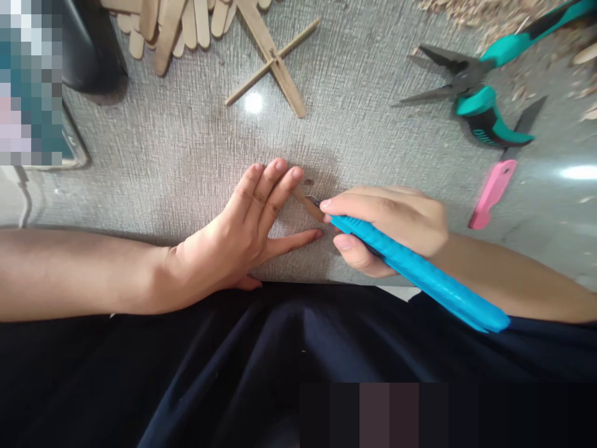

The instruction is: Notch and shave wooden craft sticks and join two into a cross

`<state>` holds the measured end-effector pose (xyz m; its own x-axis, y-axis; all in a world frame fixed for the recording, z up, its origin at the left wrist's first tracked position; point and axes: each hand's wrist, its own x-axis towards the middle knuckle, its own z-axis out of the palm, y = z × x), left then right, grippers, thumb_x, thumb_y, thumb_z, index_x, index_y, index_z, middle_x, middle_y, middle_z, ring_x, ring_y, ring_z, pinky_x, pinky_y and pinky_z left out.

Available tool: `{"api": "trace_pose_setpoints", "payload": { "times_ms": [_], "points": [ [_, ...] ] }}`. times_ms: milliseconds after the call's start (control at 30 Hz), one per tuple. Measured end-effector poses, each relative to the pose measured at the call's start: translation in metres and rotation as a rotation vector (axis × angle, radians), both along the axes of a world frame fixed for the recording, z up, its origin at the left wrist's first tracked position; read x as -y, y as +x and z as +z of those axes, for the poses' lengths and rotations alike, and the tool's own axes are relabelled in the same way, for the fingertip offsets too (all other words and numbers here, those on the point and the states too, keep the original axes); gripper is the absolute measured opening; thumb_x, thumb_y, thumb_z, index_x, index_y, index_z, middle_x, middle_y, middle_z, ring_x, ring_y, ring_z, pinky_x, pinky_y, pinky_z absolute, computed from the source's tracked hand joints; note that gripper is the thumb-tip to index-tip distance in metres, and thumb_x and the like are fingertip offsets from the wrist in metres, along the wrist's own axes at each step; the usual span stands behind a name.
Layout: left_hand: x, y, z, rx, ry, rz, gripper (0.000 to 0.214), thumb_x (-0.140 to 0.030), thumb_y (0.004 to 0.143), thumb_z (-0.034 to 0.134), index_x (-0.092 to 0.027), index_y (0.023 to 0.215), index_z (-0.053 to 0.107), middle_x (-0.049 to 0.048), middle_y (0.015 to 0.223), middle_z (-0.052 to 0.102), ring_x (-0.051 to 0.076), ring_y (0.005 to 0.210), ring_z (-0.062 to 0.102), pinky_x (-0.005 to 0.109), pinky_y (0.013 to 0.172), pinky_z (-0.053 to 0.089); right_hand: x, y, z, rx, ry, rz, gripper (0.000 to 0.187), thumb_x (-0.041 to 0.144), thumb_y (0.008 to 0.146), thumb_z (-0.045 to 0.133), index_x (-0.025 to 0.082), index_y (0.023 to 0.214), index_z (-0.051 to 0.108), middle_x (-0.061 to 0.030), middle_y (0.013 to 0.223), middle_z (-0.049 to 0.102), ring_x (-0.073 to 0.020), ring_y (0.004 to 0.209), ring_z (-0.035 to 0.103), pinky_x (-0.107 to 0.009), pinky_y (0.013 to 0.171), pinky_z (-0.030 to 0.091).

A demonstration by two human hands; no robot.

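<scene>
My left hand lies flat on the grey table, fingers stretched out, pressing down on a small wooden stick that pokes out from under the fingertips. My right hand is wrapped around a blue utility knife. The knife's blade tip rests on the stick just right of my left fingers. Most of the stick is hidden under the left hand.
A pile of wooden craft sticks and a crossed stick piece lie at the back. Teal-handled pliers, a pink-handled blade and wood shavings are at the right. A dark object stands back left.
</scene>
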<state>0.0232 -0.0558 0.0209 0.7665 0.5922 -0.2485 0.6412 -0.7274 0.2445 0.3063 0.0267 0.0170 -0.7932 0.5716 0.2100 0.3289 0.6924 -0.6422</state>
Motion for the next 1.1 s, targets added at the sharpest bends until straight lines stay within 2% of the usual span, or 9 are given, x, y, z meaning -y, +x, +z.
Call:
{"api": "trace_pose_setpoints", "payload": {
  "times_ms": [233,400,600,767,900,1100],
  "points": [
    [0.001,-0.001,-0.001,0.04,0.011,0.027,0.123,-0.078,0.11,0.056,-0.021,0.192,-0.016,0.0296,0.2,0.015,0.061,0.184,0.019,0.08,0.14,0.045,-0.001,-0.002,0.0,-0.004,0.013,0.013,0.022,0.031,0.115,0.061,0.029,0.137,0.065,0.0016,0.099,0.086,-0.0159,0.078,0.083,-0.028,0.076,0.07],
    [0.011,0.001,-0.001,0.035,0.004,0.076,0.123,-0.076,0.111,0.058,-0.024,0.191,-0.018,0.028,0.201,0.012,0.059,0.185,0.018,0.08,0.143,0.04,-0.002,-0.003,-0.001,-0.016,0.025,0.029,0.026,0.026,0.111,0.062,0.029,0.136,0.067,0.0022,0.102,0.087,-0.0168,0.079,0.084,-0.029,0.074,0.07],
    [0.02,0.004,-0.001,0.06,0.034,0.107,0.118,-0.066,0.114,0.061,-0.021,0.192,-0.015,0.0279,0.2,0.018,0.055,0.184,0.026,0.075,0.146,0.04,-0.002,-0.001,-0.008,-0.084,0.067,0.086,0.031,0.021,0.107,0.066,0.021,0.138,0.069,-0.0033,0.103,0.085,-0.0181,0.08,0.082,-0.029,0.073,0.069],
    [0.026,0.006,0.001,0.055,0.085,0.125,0.115,-0.054,0.114,0.065,-0.016,0.193,-0.009,0.0312,0.197,0.026,0.054,0.181,0.035,0.073,0.144,0.046,-0.002,0.003,-0.009,-0.033,0.13,0.182,0.023,0.024,0.111,0.067,0.023,0.134,0.071,-0.0025,0.1,0.084,-0.0176,0.077,0.079,-0.031,0.071,0.068],
    [0.025,0.004,0.001,0.055,0.081,0.097,0.12,-0.061,0.111,0.07,-0.018,0.194,-0.006,0.0306,0.198,0.022,0.055,0.181,0.032,0.076,0.143,0.046,-0.003,0.005,-0.011,-0.016,0.075,0.196,0.023,0.029,0.114,0.065,0.032,0.136,0.072,0.0024,0.095,0.082,-0.0158,0.076,0.078,-0.03,0.074,0.068],
    [0.019,0.002,0.002,0.038,0.118,0.076,0.115,-0.063,0.112,0.068,-0.026,0.194,-0.005,0.0277,0.197,0.029,0.056,0.178,0.042,0.083,0.14,0.046,0.001,-0.001,-0.014,-0.081,0.117,0.136,0.022,0.03,0.113,0.063,0.028,0.133,0.07,0.0,0.09,0.08,-0.0176,0.073,0.076,-0.031,0.069,0.066]
  ]
}}
